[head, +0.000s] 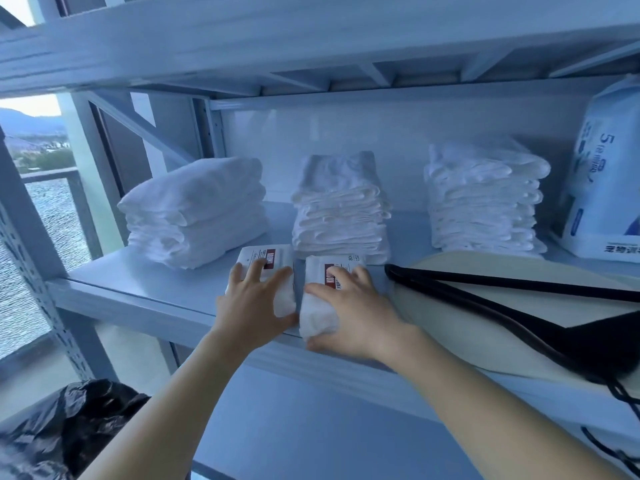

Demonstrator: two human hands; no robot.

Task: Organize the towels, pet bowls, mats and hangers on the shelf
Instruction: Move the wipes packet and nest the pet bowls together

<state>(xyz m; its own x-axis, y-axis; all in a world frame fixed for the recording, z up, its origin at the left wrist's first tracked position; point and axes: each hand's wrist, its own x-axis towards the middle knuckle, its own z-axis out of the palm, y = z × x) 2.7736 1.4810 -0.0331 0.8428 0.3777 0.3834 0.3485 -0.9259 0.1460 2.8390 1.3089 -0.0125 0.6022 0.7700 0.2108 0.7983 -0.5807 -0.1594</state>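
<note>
Towel packs (252,253), red labels (328,271), bag (602,188) marked 5

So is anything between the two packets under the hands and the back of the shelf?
Yes. The middle towel stack sits directly behind the right packet, almost touching. Behind the left packet is the narrow gap beside the left towel stack, whose corner overlaps its path.
</note>
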